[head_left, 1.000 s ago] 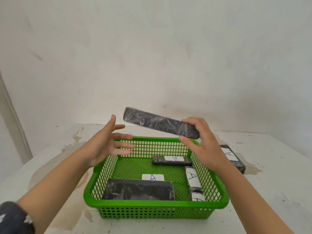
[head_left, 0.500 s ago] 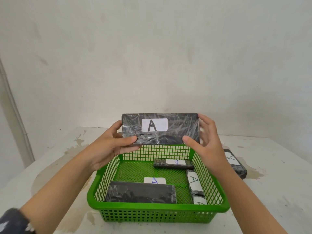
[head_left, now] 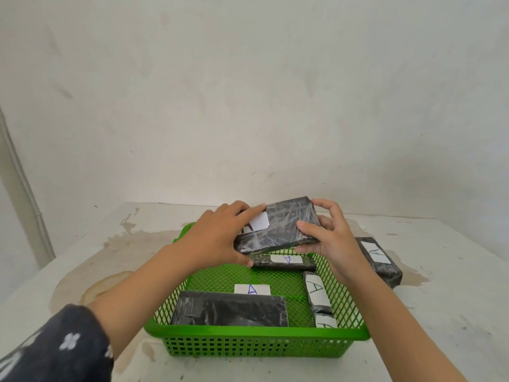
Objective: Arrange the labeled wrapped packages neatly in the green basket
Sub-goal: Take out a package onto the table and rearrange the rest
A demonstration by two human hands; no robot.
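Over the green plastic mesh basket's (head_left: 264, 336) twelve-o'clock end, the flat black film-wrapped package labelled A (head_left: 278, 226) has tipped from upright toward flat, label up. Left hand (head_left: 217, 238) and right hand (head_left: 329, 238) both grip it; placement looks imminent.

left hand (head_left: 217, 238) gripping, right hand (head_left: 330, 238) gripping, arms extended
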